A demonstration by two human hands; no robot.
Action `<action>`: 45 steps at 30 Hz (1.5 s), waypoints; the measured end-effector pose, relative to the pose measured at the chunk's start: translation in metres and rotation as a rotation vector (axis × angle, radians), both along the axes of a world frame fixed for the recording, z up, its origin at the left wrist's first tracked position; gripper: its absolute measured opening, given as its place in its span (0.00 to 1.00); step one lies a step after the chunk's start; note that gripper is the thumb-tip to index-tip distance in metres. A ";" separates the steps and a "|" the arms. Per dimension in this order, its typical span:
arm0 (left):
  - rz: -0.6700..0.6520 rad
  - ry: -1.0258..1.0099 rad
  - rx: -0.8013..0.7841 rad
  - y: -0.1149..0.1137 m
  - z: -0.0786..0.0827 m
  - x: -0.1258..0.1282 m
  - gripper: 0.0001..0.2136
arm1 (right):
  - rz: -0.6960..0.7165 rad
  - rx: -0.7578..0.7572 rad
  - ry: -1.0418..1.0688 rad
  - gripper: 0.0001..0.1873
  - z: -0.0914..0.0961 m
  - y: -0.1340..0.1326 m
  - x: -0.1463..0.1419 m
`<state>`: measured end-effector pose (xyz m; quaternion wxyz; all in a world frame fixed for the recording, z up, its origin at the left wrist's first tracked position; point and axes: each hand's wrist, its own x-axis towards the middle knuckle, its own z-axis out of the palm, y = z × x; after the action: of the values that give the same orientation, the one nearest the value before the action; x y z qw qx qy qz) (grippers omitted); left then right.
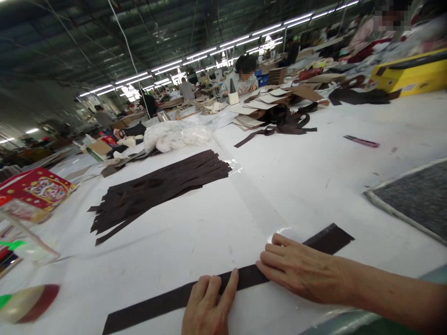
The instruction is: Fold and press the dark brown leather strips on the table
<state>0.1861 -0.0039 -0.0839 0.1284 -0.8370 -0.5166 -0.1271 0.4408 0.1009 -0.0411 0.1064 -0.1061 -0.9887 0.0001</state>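
Observation:
A long, flat dark brown strip of leather-like material lies slantwise on the white table in front of me. It looks wider at its right end than at its left. My left hand is on the middle of the strip, fingers bent, the index finger reaching over it and pressing it down. Just to the right, my right hand lies across the strip with its fingers curled together and the tips at its edge. Part of the strip is hidden beneath that hand. Farther back lies a fanned pile of similar dark strips.
A pink-handled cutter and a grey mat lie to the right. At left stand a bottle with a green tip and a red box. Plastic bags, tangled strips and a yellow box lie farther back. Other people work beyond.

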 end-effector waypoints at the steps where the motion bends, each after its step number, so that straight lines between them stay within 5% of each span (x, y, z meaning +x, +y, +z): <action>1: 0.004 0.012 -0.001 0.000 0.000 0.000 0.29 | -0.006 -0.006 -0.009 0.12 0.002 0.000 0.003; 10: 0.015 -0.057 0.046 0.007 0.009 0.005 0.28 | -0.008 0.013 0.025 0.12 0.005 0.003 0.028; 15: -0.119 -0.302 -0.008 0.024 0.016 0.054 0.23 | -0.016 0.066 0.026 0.10 -0.001 0.003 0.029; 19: -0.178 -0.275 -0.075 0.030 0.004 0.081 0.24 | -0.031 0.082 0.004 0.10 -0.001 0.002 0.032; 25: -0.223 -0.128 -0.012 0.031 -0.010 0.077 0.26 | -0.014 0.128 -0.015 0.11 0.005 0.008 0.058; 37: -0.180 0.136 0.070 0.041 0.003 0.087 0.32 | -0.057 0.117 -0.073 0.13 0.015 0.013 0.104; 45: -0.328 -0.070 0.057 0.055 -0.009 0.090 0.24 | -0.103 0.098 -0.101 0.11 0.016 0.014 0.126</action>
<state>0.2757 0.0507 -0.0926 0.1114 -0.9012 -0.3732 -0.1903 0.5664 0.1148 -0.0252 0.0611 -0.1513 -0.9848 -0.0591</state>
